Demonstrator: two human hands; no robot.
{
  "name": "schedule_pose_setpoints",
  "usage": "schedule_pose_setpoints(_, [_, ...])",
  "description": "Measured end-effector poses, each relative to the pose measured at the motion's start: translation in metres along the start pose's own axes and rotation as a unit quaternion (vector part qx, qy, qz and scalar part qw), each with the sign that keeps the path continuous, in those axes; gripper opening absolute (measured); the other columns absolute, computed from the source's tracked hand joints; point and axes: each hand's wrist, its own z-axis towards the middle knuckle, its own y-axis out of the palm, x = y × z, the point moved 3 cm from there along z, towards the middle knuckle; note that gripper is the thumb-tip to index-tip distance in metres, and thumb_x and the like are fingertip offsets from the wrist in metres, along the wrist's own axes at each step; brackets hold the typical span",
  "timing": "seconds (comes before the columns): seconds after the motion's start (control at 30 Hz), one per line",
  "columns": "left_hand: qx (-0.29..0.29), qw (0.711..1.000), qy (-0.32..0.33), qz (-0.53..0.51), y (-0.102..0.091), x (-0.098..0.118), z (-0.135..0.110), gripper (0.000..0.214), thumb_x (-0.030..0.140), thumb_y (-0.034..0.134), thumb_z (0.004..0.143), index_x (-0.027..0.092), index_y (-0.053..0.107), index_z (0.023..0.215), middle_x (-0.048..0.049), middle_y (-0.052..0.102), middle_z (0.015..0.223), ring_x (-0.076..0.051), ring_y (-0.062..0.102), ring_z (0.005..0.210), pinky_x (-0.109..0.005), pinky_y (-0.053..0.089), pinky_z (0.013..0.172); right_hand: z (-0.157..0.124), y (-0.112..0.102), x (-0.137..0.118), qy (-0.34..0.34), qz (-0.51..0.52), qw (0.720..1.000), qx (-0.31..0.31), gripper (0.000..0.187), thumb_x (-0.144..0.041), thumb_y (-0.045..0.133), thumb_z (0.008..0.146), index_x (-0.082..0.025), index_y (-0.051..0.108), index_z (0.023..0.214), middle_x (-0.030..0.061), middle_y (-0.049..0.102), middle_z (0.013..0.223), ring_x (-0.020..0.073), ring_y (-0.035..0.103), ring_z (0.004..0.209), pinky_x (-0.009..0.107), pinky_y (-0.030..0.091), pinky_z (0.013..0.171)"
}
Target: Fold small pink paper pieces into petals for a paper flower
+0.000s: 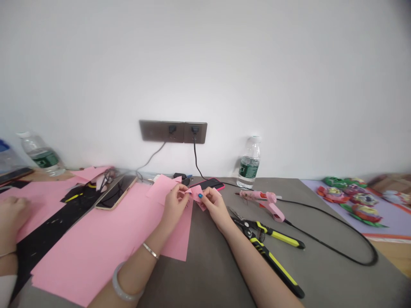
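Observation:
Between my two hands is a small piece of pink paper (196, 193), creased and bent. My left hand (175, 201) pinches its left edge between thumb and fingers. On the right side, my right hand (214, 204) grips the same piece, thumb on top. Under and beside my left hand lie large pink paper sheets (105, 244), with a smaller pink sheet (159, 188) on top. A phone with a pink case (213, 184) lies just behind the held paper, partly hidden by my hands.
Right of my hands lie a pink glue gun (260, 196) with a looping black cord and yellow-black pliers (272, 256). A water bottle (249, 164) stands by the wall. Paper flowers (356, 196) sit far right. Another phone (117, 192) and another person's hand (13, 218) are left.

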Motion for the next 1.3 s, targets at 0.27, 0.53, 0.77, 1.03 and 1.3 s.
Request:
schedule_pose_setpoints(0.27, [-0.013, 0.993, 0.108, 0.051, -0.001, 0.014, -0.002, 0.011, 0.015, 0.054, 0.083, 0.020, 0.064, 0.081, -0.0044, 0.061, 0.089, -0.015, 0.061, 0.081, -0.021, 0.052, 0.062, -0.002, 0.002, -0.004, -0.015, -0.019, 1.000, -0.014, 0.042, -0.058, 0.068, 0.076, -0.022, 0.048, 0.068, -0.0048, 0.046, 0.059, 0.0114, 0.040, 0.051, 0.023, 0.033, 0.049])
schedule_pose_setpoints(0.53, [-0.054, 0.994, 0.065, -0.062, 0.002, 0.002, 0.001, 0.013, 0.023, 0.063, 0.081, 0.019, 0.072, 0.088, -0.0098, 0.060, 0.110, -0.023, 0.057, 0.112, -0.031, 0.057, 0.082, -0.002, 0.000, -0.007, -0.016, 0.012, 1.000, 0.003, 0.038, -0.054, 0.069, 0.077, -0.022, 0.050, 0.070, -0.0028, 0.053, 0.064, 0.0126, 0.045, 0.055, 0.024, 0.036, 0.052])
schedule_pose_setpoints(0.77, [-0.072, 0.977, -0.062, -0.189, 0.004, -0.010, 0.006, 0.029, 0.041, 0.069, 0.076, 0.015, 0.074, 0.087, -0.0107, 0.064, 0.110, -0.019, 0.066, 0.084, -0.033, 0.058, 0.072, -0.001, -0.002, -0.008, -0.019, 0.025, 0.999, 0.006, 0.035, -0.051, 0.070, 0.078, -0.022, 0.051, 0.073, -0.0036, 0.052, 0.064, 0.0120, 0.047, 0.056, 0.024, 0.039, 0.053])
schedule_pose_setpoints(1.03, [-0.039, 0.957, -0.138, -0.252, 0.004, -0.008, 0.004, 0.034, 0.037, 0.081, 0.065, 0.017, 0.061, 0.084, 0.0013, 0.062, 0.080, -0.010, 0.062, 0.065, -0.025, 0.054, 0.063, 0.000, -0.005, -0.007, -0.017, 0.005, 1.000, 0.017, 0.032, -0.050, 0.072, 0.075, -0.021, 0.060, 0.080, -0.0004, 0.061, 0.072, 0.0151, 0.056, 0.064, 0.027, 0.046, 0.060])
schedule_pose_setpoints(1.3, [-0.090, 0.930, -0.244, -0.261, 0.005, -0.006, 0.000, 0.037, 0.047, 0.080, 0.065, 0.013, 0.067, 0.073, -0.0030, 0.066, 0.068, -0.012, 0.062, 0.063, -0.023, 0.048, 0.059, 0.002, -0.007, 0.000, -0.011, -0.015, 1.000, 0.024, 0.030, -0.047, 0.077, 0.069, -0.020, 0.065, 0.075, -0.0011, 0.062, 0.065, 0.0128, 0.052, 0.055, 0.025, 0.041, 0.051])
